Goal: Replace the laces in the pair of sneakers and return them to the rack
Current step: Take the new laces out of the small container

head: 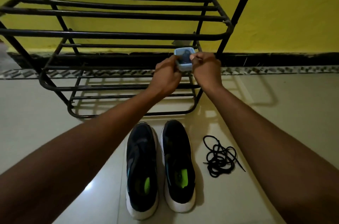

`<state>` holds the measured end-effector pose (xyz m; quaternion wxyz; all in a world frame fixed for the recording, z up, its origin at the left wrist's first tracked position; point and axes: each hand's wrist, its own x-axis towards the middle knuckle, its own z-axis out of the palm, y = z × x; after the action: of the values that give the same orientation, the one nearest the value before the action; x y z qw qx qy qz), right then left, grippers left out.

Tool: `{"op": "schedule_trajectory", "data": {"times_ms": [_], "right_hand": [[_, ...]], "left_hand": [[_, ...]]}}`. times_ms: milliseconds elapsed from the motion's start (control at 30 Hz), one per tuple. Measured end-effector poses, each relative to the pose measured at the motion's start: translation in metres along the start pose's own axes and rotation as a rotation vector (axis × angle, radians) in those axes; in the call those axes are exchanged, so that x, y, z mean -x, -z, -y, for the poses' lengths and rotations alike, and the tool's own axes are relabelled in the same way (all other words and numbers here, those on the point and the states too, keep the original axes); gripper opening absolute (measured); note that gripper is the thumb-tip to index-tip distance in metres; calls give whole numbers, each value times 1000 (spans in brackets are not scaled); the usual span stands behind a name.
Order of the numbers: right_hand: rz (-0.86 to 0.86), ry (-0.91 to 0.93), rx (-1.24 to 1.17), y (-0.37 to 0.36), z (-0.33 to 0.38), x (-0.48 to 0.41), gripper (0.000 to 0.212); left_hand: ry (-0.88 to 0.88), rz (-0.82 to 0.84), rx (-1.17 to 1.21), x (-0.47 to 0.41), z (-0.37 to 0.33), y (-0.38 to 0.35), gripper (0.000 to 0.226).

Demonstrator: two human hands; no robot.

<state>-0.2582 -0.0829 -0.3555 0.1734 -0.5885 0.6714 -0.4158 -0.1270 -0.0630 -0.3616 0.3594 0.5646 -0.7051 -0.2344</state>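
Fingers of left hand [166, 75] and right hand [206, 69] grip blue box [184, 58] — sneakers [142, 159] lie below (toes toward rack [113, 34]).

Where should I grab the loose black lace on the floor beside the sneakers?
Probably the straight tip poking out on the right of the lace, pinched from above: it lies clear of the tangled loops, so the rest should trail out behind.

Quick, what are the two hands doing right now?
Left hand: closed, gripping the small blue box from its left side.
Right hand: closed, fingers curled, pinching the box's right edge.
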Motion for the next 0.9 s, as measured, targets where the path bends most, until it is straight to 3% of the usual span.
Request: {"op": "schedule_trajectory", "data": {"times_ms": [133, 233, 433, 533, 667, 767, 900], "right_hand": [[-85, 41, -147, -4, 9, 50, 13], [-83, 45, -196, -12, 21, 96, 3], [84, -88, -325, -35, 48, 174, 19], [224, -210, -385, -43, 61, 205, 27], [490, -259, -422, -41, 76, 231, 35], [558, -221, -382, -43, 76, 243, 40], [541, -107, -224, -43, 71, 243, 58]], "left_hand": [[-65, -113, 79, 50, 10, 14, 37], [1, -149, 177, 95, 26, 33, 31], [86, -267, 300, 170, 59, 82, 22], [308, -298, 440, 202, 77, 102, 19], [622, -135, 882, 227, 83, 119, 22], [648, -40, 1110, 243, 83, 125, 33], [637, 12, 1188, 253, 80, 121, 39]]}}
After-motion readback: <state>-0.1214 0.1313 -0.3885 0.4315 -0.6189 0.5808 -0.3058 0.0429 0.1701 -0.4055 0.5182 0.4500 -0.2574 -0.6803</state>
